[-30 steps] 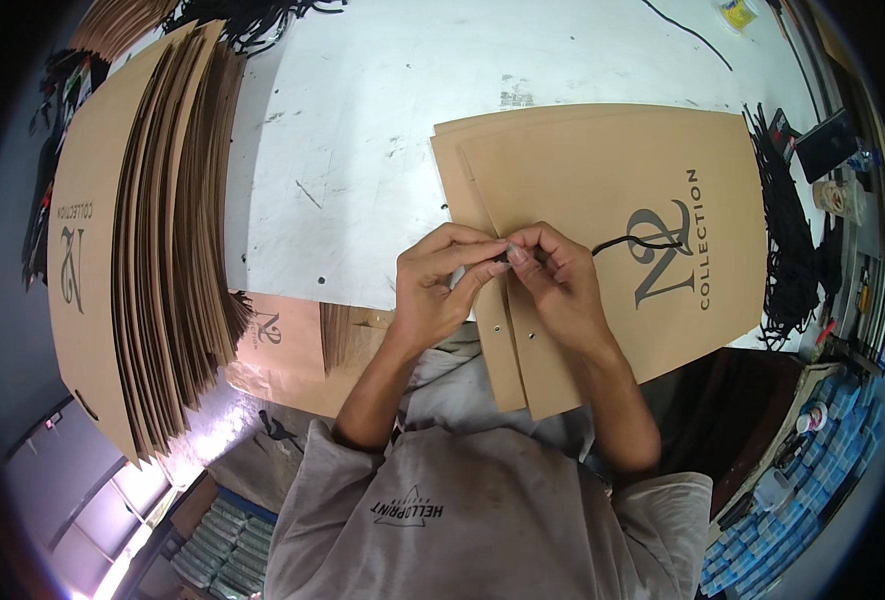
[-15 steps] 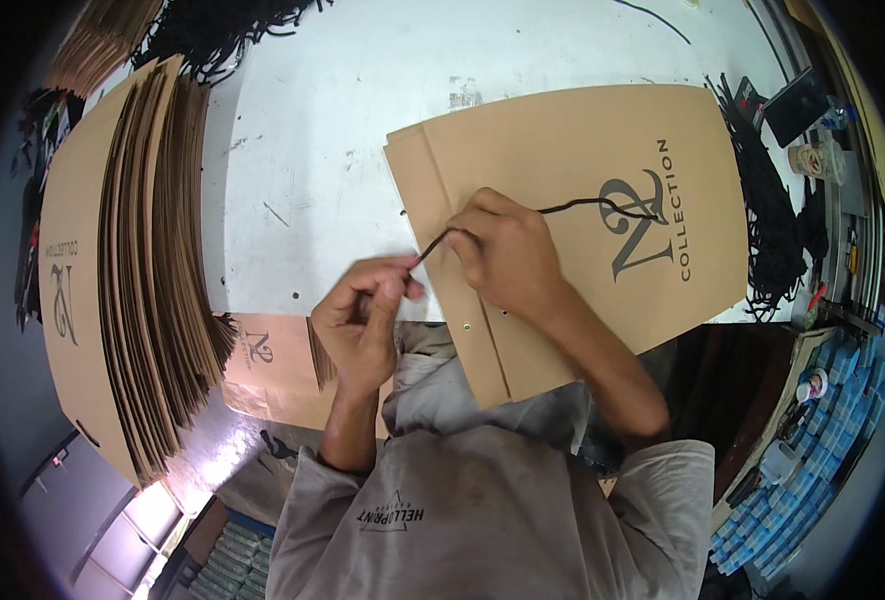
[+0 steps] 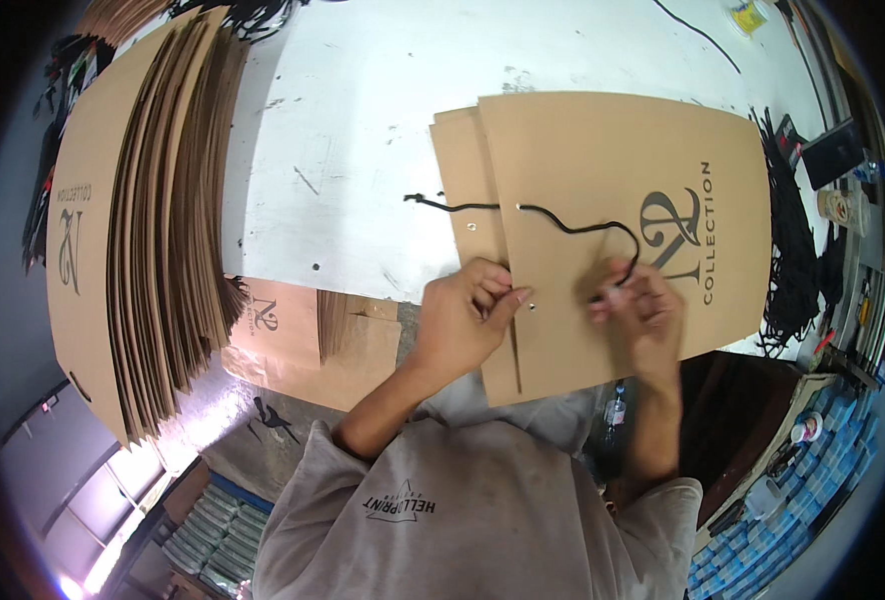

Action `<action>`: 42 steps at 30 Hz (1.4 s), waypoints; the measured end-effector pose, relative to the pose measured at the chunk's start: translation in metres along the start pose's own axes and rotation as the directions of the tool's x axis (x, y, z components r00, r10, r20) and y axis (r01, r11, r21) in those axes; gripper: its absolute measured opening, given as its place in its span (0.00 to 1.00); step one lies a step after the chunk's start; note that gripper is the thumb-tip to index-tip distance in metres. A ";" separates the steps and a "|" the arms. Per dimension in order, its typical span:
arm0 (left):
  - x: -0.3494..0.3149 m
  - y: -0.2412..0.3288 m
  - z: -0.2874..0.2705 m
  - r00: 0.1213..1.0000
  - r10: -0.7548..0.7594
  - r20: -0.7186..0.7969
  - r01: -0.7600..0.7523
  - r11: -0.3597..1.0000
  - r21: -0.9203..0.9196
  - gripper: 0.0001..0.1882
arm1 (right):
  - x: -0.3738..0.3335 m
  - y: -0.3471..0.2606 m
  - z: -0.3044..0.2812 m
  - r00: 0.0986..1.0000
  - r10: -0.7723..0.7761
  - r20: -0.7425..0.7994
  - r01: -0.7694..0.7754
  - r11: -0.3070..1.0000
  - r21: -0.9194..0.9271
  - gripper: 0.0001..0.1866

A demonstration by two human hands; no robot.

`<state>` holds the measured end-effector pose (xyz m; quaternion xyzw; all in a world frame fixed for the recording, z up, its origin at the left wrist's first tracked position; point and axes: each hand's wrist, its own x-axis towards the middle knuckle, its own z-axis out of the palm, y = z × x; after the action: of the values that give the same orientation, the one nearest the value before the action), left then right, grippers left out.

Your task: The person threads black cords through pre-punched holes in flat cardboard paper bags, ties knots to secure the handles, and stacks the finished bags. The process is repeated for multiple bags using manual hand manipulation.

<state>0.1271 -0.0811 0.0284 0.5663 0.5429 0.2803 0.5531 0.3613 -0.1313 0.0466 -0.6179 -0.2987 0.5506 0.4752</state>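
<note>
The left hand (image 3: 468,315) has let go of the black cord (image 3: 588,230), whose knotted end now lies loose past the paper bag (image 3: 603,150), over the surface (image 3: 363,130), and grips the bag's edge instead. The right hand (image 3: 648,315), now blurred, has moved down and taken the cord's other end, bending it toward the lower hole (image 3: 533,307).

Brown bags (image 3: 603,140) on white table (image 3: 363,160)

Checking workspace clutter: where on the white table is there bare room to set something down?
Widest free patch of white table: between the stack of kraft-paper bags at left and the flat kraft-paper bag, though the threaded black cord juts in. Smaller: between that bag's far edge and the loose black cord. Crowded: right edge, around the bundled black cords.
</note>
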 end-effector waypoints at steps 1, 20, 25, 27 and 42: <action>0.002 -0.003 0.001 1.000 0.006 -0.019 -0.007 0.999 -0.045 0.10 | -0.005 0.002 0.019 0.999 -0.009 0.042 0.006 0.997 0.071 0.10; 0.004 -0.009 -0.015 0.934 -0.033 0.355 0.203 0.869 -0.451 0.21 | -0.007 0.021 0.061 0.863 -0.499 0.073 0.488 0.789 -0.373 0.06; 0.007 -0.012 -0.018 0.920 -0.003 0.392 0.188 0.882 -0.433 0.22 | -0.004 0.031 0.070 0.723 -0.684 0.100 0.644 0.614 -0.457 0.09; 0.008 -0.007 -0.017 0.915 -0.036 0.401 0.205 0.898 -0.389 0.23 | -0.003 0.037 0.071 0.695 -0.711 0.102 0.667 0.587 -0.459 0.10; -0.018 0.003 -0.040 0.977 0.119 0.179 -0.057 0.947 -0.317 0.17 | -0.008 0.018 0.068 0.822 -0.520 0.232 0.555 0.642 -0.529 0.11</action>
<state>0.0867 -0.0844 0.0455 0.5209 0.4090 0.3294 0.6729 0.2912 -0.1276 0.0368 -0.5984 -0.6338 0.2855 0.3984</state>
